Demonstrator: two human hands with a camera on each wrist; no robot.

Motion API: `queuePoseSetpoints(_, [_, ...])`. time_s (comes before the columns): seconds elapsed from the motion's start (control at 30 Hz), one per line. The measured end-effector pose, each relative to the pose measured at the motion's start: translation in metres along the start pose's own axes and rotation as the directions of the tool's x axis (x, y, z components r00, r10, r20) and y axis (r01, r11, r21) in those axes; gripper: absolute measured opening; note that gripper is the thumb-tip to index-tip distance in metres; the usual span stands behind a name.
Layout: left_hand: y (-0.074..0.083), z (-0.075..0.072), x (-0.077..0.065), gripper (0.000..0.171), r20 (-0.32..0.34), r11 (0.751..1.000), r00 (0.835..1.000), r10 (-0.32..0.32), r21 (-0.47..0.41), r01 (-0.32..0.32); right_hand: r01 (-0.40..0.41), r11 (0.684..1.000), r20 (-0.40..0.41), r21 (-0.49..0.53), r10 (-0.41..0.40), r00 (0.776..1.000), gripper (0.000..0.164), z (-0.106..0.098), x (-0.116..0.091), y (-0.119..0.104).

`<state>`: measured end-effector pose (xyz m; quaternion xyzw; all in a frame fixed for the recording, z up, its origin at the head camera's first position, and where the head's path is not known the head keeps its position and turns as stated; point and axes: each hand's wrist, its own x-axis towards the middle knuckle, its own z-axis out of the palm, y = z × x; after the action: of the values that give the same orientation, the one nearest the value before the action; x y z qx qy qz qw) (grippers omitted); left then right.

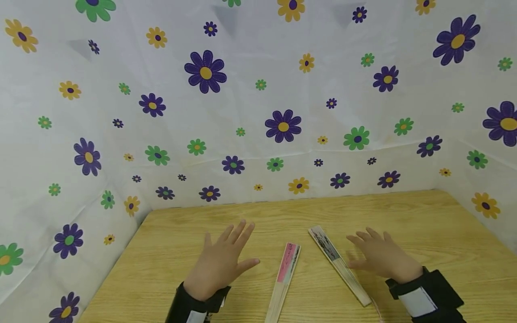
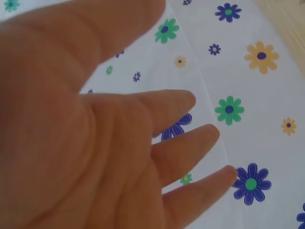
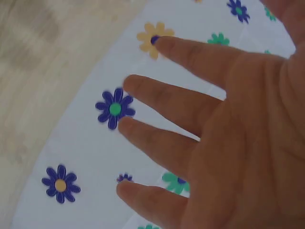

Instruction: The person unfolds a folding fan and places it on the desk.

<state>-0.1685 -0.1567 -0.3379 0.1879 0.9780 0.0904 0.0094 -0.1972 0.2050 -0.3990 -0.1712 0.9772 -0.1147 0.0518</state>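
Note:
Two folded hand fans lie on the wooden table in the head view. One fan has a pink printed leaf and pale ribs, its lower end cut off by the frame. The other fan lies slanted, with a grey and black printed leaf and a thin cord at its near end. To the left of the pink fan, my left hand is held with fingers spread and holds nothing. My right hand is just right of the slanted fan, fingers apart. Both palms appear bare in the wrist views.
The pale wooden table runs back to a white cloth printed with purple, yellow and green flowers. This cloth encloses the table at the back and both sides. Dark bands with white patches wrap both wrists.

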Motion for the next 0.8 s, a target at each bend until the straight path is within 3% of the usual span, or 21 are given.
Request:
queuePoseSetpoints(0.07, [0.003,0.002,0.0,0.076,0.022,1.0,1.0,0.007,-0.008,-0.007,0.009,0.999,-0.012,-0.032,-0.009,1.0,0.056,0.004,0.003,-0.009])
queuePoseSetpoints(0.2, [0.007,0.003,0.0,0.074,0.079,1.0,0.997,0.003,-0.031,0.0,-0.034,0.999,0.035,0.009,0.033,0.999,0.033,0.012,0.006,-0.025])
queuePoseSetpoints(0.37, [0.012,0.002,0.002,0.07,0.15,0.999,0.988,-0.022,-0.028,0.027,-0.097,0.995,0.107,0.027,0.094,0.99,0.04,0.019,0.004,-0.029])
queuePoseSetpoints(0.53, [0.015,0.002,0.002,0.069,0.163,0.999,0.986,-0.026,-0.018,0.029,-0.139,0.99,0.176,0.023,0.133,0.975,0.048,0.026,0.003,-0.025])
queuePoseSetpoints(0.8, [0.014,0.006,0.002,0.065,0.153,1.0,0.988,0.003,-0.016,0.0,-0.103,0.987,0.187,0.122,0.079,0.979,0.04,0.033,0.005,-0.021])
